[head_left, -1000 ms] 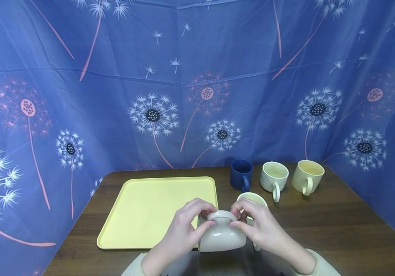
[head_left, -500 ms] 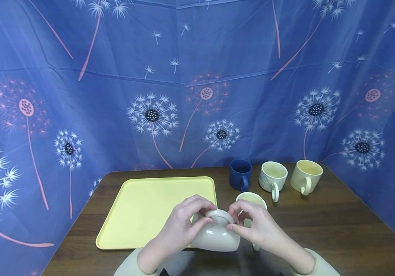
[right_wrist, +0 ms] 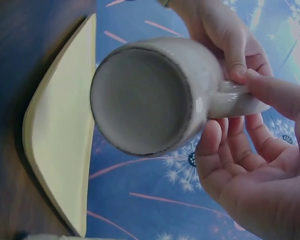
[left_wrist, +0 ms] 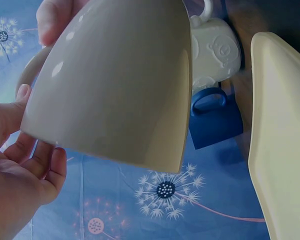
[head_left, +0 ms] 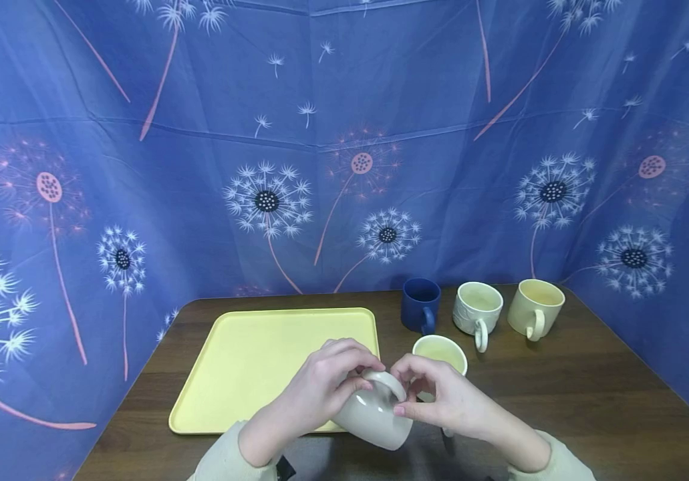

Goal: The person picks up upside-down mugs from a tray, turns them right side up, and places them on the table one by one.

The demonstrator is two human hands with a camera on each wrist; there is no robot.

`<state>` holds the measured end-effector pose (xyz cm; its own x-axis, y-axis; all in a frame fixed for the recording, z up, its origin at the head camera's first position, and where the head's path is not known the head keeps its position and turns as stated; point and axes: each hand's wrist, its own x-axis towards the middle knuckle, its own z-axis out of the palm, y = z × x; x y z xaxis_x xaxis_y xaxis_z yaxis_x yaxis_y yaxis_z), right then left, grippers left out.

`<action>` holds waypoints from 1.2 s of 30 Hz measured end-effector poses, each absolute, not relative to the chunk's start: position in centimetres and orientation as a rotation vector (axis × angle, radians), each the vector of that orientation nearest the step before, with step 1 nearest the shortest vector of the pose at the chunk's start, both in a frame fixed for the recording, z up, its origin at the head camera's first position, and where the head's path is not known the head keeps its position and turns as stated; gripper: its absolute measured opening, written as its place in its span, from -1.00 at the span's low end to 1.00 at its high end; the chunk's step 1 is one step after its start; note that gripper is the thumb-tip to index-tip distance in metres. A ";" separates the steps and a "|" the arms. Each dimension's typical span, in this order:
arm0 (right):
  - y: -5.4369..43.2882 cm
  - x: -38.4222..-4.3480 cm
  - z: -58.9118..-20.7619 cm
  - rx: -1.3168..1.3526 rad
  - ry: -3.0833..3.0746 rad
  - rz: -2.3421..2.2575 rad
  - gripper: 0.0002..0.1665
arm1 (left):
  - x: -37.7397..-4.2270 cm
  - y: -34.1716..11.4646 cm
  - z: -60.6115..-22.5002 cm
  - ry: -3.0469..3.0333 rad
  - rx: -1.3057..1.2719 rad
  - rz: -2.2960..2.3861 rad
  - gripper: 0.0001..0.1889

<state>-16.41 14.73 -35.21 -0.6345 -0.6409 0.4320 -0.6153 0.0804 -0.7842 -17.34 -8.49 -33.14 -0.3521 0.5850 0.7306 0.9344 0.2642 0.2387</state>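
An off-white glazed mug (head_left: 374, 419) is held on its side above the table's near edge, its handle (head_left: 387, 381) turned up. Its round base (right_wrist: 140, 102) faces the right wrist camera. My left hand (head_left: 320, 382) pinches the handle's left part between thumb and fingers. On the handle's other side, my right hand (head_left: 449, 397) grips with thumb and curled fingers. Just behind the right hand stands a pale cream mug (head_left: 440, 347), partly covered by it. In the left wrist view the held mug's side (left_wrist: 110, 85) fills much of the picture.
A pale yellow tray (head_left: 260, 367) lies on the left of the dark wooden table (head_left: 591, 407). Along the back right stand a dark blue mug (head_left: 420, 304), a white mug with raised decoration (head_left: 478, 307) and a cream mug (head_left: 536, 308). Blue dandelion-print cloth (head_left: 344, 80) hangs behind.
The off-white mug has shifted slightly left and tilted, its right end now lower. Both hands have turned with it, keeping hold of the handle. The other mugs and the tray stay put.
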 end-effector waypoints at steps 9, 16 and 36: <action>14.5 -16.4 -35.0 -1.215 1.941 -1.751 -0.75 | -17.9 -8.6 -33.0 -2.027 -1.441 -0.879 -0.82; 14.3 -16.4 -34.8 -1.113 1.874 -1.744 -0.80 | -18.2 -8.6 -33.1 -2.067 -1.455 -0.882 -0.84; 13.9 -16.4 -35.2 -1.188 1.784 -1.767 -0.85 | -18.2 -8.3 -33.3 -2.114 -1.465 -0.969 -0.81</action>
